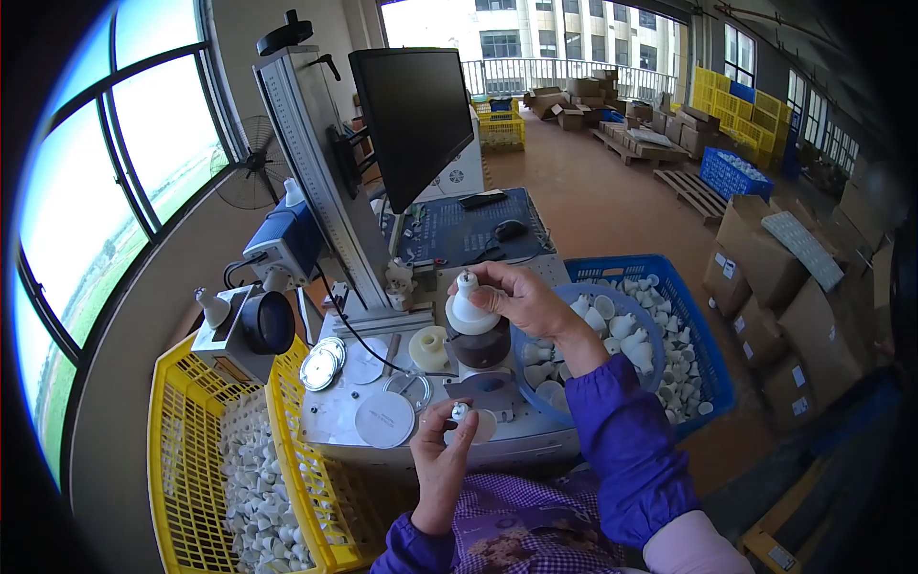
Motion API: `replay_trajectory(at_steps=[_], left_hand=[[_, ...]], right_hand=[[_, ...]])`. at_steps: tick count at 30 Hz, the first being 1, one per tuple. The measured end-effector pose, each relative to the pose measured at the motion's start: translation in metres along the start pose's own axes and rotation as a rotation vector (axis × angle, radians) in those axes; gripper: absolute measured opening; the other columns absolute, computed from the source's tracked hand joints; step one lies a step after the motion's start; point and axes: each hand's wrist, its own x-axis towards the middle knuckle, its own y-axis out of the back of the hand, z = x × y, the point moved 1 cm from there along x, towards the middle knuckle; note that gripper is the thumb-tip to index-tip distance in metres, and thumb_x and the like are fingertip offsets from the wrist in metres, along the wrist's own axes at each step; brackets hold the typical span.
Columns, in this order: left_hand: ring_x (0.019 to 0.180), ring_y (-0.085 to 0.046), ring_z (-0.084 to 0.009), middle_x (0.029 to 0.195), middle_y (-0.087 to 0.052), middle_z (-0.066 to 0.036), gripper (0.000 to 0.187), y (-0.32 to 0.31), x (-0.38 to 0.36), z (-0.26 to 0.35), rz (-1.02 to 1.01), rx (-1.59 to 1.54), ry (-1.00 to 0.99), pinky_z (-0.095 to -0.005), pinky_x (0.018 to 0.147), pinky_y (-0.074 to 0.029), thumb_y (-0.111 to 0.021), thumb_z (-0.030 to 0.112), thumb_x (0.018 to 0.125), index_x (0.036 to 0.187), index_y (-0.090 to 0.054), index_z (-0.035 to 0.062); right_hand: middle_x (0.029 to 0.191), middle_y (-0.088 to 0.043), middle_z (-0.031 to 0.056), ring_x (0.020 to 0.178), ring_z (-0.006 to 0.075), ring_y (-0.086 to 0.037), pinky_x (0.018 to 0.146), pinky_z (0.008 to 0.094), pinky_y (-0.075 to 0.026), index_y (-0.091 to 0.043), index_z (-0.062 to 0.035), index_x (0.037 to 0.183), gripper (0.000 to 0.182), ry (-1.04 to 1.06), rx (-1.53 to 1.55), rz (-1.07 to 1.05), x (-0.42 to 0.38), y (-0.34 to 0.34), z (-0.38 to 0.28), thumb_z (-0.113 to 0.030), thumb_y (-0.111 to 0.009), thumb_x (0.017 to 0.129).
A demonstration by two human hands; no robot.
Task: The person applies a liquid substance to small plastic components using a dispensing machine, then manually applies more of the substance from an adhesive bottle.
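My right hand (pixel 528 302) grips a white lamp housing (pixel 469 314), its metal-tipped narrow end pointing up. The housing is just over a dark round fixture (pixel 482 348); whether it touches cannot be made out. Near the front edge of the worktable (pixel 344 428), my left hand (pixel 442 457) pinches a second white lamp housing (pixel 460 412) by its metal-tipped end, and the fingers partly cover it. A cream ring-shaped part (pixel 428 348) stands left of the fixture. To the right, a translucent round tub (pixel 535 330) holds several white housings.
A blue crate (pixel 719 378) of white housings stands at right, a yellow crate (pixel 287 421) of them at left. A marking-machine head (pixel 244 330) on a column (pixel 320 163) and a monitor (pixel 418 120) rise behind the table. Flat discs (pixel 384 419) lie left of the fixture.
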Motion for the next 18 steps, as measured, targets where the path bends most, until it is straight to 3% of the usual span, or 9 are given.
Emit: replay_trajectory(at_steps=[4, 5, 8, 11, 12, 14, 16, 18], left_hand=[[0.090, -0.052, -0.0113, 0.098, -0.060, -0.003, 0.019, -0.008, -0.006, -0.003, -0.038, -0.018, 0.024, -0.0249, 0.080, -0.040, -0.067, 0.009, 0.084, 0.102, -0.066, 0.0033], [0.090, -0.052, -0.0116, 0.098, -0.060, -0.004, 0.019, -0.010, -0.008, -0.003, -0.046, -0.014, 0.044, -0.0251, 0.081, -0.040, -0.067, 0.009, 0.085, 0.102, -0.066, 0.0032], [0.090, -0.052, -0.0113, 0.098, -0.059, -0.004, 0.017, -0.014, -0.017, -0.005, -0.058, -0.039, 0.086, -0.0249, 0.082, -0.040, -0.066, 0.007, 0.085, 0.101, -0.065, 0.0025], [0.091, -0.052, -0.0108, 0.099, -0.059, -0.004, 0.015, -0.008, -0.026, -0.015, -0.059, -0.035, 0.159, -0.0244, 0.083, -0.040, -0.065, 0.006, 0.085, 0.100, -0.065, 0.0015], [0.090, -0.053, -0.0097, 0.098, -0.060, -0.003, 0.015, -0.004, -0.028, -0.020, -0.052, 0.000, 0.191, -0.0237, 0.082, -0.041, -0.066, 0.006, 0.085, 0.099, -0.065, 0.0010], [0.089, -0.053, -0.0095, 0.097, -0.061, -0.002, 0.015, -0.001, -0.034, -0.029, -0.060, -0.025, 0.211, -0.0236, 0.081, -0.041, -0.066, 0.006, 0.085, 0.099, -0.065, 0.0012], [0.085, -0.055, -0.0087, 0.094, -0.062, -0.002, 0.014, 0.002, -0.037, -0.038, -0.052, -0.044, 0.232, -0.0235, 0.079, -0.043, -0.066, 0.007, 0.086, 0.099, -0.065, 0.0015], [0.086, -0.055, -0.0088, 0.095, -0.062, -0.002, 0.014, 0.003, -0.041, -0.041, -0.056, -0.075, 0.260, -0.0236, 0.080, -0.043, -0.066, 0.006, 0.086, 0.099, -0.065, 0.0015]], right_hand=[[0.097, -0.064, 0.0031, 0.092, 0.0098, -0.056, 0.083, 0.0267, -0.045, -0.060, -0.0024, 0.109, 0.037, 0.052, -0.011, 0.024, 0.000, -0.001, 0.006, -0.032, -0.065, 0.088], [0.101, -0.064, 0.0054, 0.095, 0.0130, -0.057, 0.084, 0.0278, -0.045, -0.059, -0.0020, 0.113, 0.041, 0.035, 0.000, 0.044, -0.001, -0.001, 0.009, -0.033, -0.065, 0.087], [0.113, -0.062, 0.0109, 0.104, 0.0215, -0.058, 0.086, 0.0332, -0.046, -0.055, -0.0022, 0.121, 0.050, 0.288, -0.285, 0.226, -0.018, -0.001, 0.007, -0.033, -0.068, 0.084], [0.111, -0.063, 0.0122, 0.104, 0.0220, -0.059, 0.084, 0.0338, -0.048, -0.056, -0.0041, 0.120, 0.046, 0.110, -0.464, 0.372, -0.064, 0.019, -0.008, -0.030, -0.068, 0.085], [0.104, -0.064, 0.0145, 0.098, 0.0233, -0.060, 0.079, 0.0330, -0.049, -0.061, -0.0043, 0.112, 0.033, 0.057, -0.568, 0.464, -0.081, 0.028, -0.010, -0.023, -0.067, 0.085], [0.099, -0.066, 0.0108, 0.095, 0.0211, -0.061, 0.080, 0.0315, -0.046, -0.066, -0.0035, 0.100, 0.018, -0.165, -0.748, 0.583, -0.119, 0.053, -0.010, -0.014, -0.064, 0.085], [0.096, -0.064, 0.0116, 0.095, 0.0264, -0.058, 0.083, 0.0348, -0.045, -0.067, -0.0050, 0.092, 0.011, -0.189, -1.057, 0.578, -0.153, 0.075, -0.015, -0.006, -0.062, 0.082], [0.100, -0.063, 0.0109, 0.098, 0.0283, -0.055, 0.085, 0.0362, -0.044, -0.067, -0.0060, 0.092, 0.012, -0.243, -1.137, 0.533, -0.186, 0.095, -0.011, -0.006, -0.063, 0.081]])
